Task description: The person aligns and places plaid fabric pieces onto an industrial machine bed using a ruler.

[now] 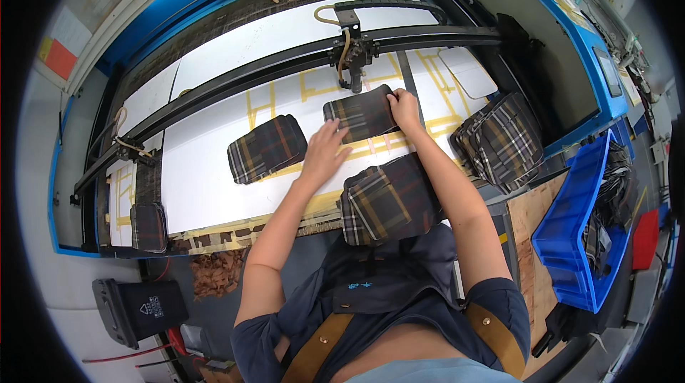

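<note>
A dark plaid rectangular piece (364, 112) lies on the white, yellow-taped bed (200, 169), just below the black machine head (353, 54). My right hand (404, 112) pinches its right edge, while my left hand (326, 147) rests its spread fingertips at its lower left corner. Another plaid piece (265, 147) lies to the left. A stack of plaid pieces (391, 201) is at the front edge between my forearms, and a second stack (497, 137) sits at the bed's right end.
The black gantry rail (250, 69) spans the bed. More plaid pieces (148, 229) lie at the front left. A blue bin (553, 247) of dark material stands at right beside a wooden board (528, 212). A black bin (139, 308) is at lower left; the blue machine housing (603, 69) borders the right.
</note>
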### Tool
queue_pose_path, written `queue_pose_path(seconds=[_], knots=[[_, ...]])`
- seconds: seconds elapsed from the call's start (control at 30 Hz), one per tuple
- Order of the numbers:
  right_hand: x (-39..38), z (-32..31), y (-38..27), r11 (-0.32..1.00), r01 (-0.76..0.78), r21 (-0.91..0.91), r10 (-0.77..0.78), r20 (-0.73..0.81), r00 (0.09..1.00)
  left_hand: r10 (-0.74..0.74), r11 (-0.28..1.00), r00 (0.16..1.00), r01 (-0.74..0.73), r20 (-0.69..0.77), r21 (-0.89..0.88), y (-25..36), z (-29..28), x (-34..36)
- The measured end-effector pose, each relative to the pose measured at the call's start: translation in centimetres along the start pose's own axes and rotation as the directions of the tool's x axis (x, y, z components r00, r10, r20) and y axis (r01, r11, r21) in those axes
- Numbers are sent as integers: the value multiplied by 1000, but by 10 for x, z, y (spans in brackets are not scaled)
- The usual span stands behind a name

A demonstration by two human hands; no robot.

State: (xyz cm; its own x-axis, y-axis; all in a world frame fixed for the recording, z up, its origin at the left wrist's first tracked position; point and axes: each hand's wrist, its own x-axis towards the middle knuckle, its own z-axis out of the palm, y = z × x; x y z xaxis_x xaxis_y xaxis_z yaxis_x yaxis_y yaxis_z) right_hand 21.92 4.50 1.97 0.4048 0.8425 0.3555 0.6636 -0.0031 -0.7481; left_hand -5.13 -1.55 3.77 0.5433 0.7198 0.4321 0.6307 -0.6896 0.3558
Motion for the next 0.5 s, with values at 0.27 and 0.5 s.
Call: queue_pose_path(seconds=[0.27,0.5], knots=[[-3,-36,-3,906,154,-395,-141,61,988,0,992,998,-9,68,125,12,17,-1],[1,-45,-8,722,73,-688,85,193,977,27,1000,997,-27,67,2,26,37,19]])
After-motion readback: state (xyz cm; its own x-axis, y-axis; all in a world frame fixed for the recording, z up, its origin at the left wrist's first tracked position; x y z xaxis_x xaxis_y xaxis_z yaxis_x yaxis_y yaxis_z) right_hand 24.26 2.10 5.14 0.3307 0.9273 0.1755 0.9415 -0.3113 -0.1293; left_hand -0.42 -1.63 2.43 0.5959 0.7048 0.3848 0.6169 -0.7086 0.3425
